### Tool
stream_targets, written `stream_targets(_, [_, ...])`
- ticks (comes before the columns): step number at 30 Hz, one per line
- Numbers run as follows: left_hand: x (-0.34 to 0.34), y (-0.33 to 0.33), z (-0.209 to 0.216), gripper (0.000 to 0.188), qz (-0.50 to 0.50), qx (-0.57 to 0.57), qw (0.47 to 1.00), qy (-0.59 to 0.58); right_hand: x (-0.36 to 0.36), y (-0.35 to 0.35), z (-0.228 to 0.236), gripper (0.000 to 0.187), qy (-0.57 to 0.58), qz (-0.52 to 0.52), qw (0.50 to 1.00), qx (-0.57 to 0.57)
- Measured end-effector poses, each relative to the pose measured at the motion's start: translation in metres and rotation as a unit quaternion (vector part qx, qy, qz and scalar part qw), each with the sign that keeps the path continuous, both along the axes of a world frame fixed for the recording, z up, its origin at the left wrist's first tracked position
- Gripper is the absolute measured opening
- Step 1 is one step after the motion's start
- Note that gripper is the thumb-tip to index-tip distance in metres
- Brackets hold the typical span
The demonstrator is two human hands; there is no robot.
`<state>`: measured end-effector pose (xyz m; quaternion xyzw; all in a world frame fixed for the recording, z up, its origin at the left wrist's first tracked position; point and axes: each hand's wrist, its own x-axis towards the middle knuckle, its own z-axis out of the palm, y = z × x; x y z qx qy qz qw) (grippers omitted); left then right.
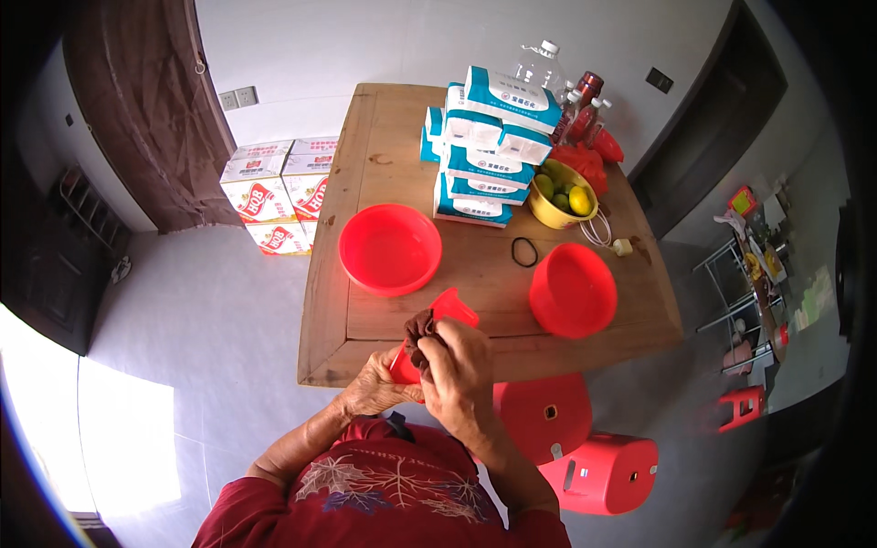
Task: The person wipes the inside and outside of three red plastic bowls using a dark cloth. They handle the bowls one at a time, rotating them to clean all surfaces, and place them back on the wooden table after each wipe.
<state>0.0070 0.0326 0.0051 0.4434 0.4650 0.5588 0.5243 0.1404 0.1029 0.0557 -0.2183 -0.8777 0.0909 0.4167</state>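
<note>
Close to my body, at the table's near edge, my left hand (377, 384) grips a small red plastic cup (400, 369), its fingers wrapped round the side. A crumpled dark brown cloth (420, 331) is bunched in my right hand (459, 373), at the mouth of that cup; how far it goes inside is hidden. Just beyond my right hand, another red cup (457, 309) is on the table, partly covered by my fingers. Two red plastic basins stand farther off: a wide basin (390, 248) at left and a deeper basin (574, 290) at right.
The wooden table (379, 178) bears stacked tissue packs (489, 164), a yellow bowl (554, 215) of green and yellow fruit, a black band (523, 252), a white cable (598, 230) and several bottles. Red stools (603, 475) stand at the near right; cardboard boxes (267, 196) sit left.
</note>
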Motion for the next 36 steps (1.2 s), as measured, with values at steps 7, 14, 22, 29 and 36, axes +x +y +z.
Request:
stream_targets(7, [-0.003, -0.018, -0.008, 0.036, -0.025, -0.009, 0.999, -0.036, 0.003, 0.068, -0.026, 0.012, 0.09, 0.055, 0.961, -0.257])
stream_targets(14, [-0.008, -0.016, -0.013, 0.036, -0.019, -0.013, 1.0, 0.004, 0.003, 0.08, -0.031, 0.021, 0.048, 0.003, 0.905, -0.422])
stream_targets(22, [-0.008, -0.005, -0.02, 0.03, 0.021, 0.052, 0.998, 0.01, -0.011, -0.005, -0.001, 0.026, -0.016, 0.056, 0.998, 0.039])
stream_targets(29, [-0.007, -0.016, -0.018, 0.03, 0.014, -0.012, 0.996, 0.083, -0.003, 0.039, 0.0, 0.016, 0.055, 0.086, 0.988, -0.117])
stream_targets(36, [-0.01, -0.021, -0.023, 0.025, 0.0, 0.054, 0.995, 0.084, 0.021, 0.098, -0.059, 0.016, 0.134, 0.19, 0.802, -0.55])
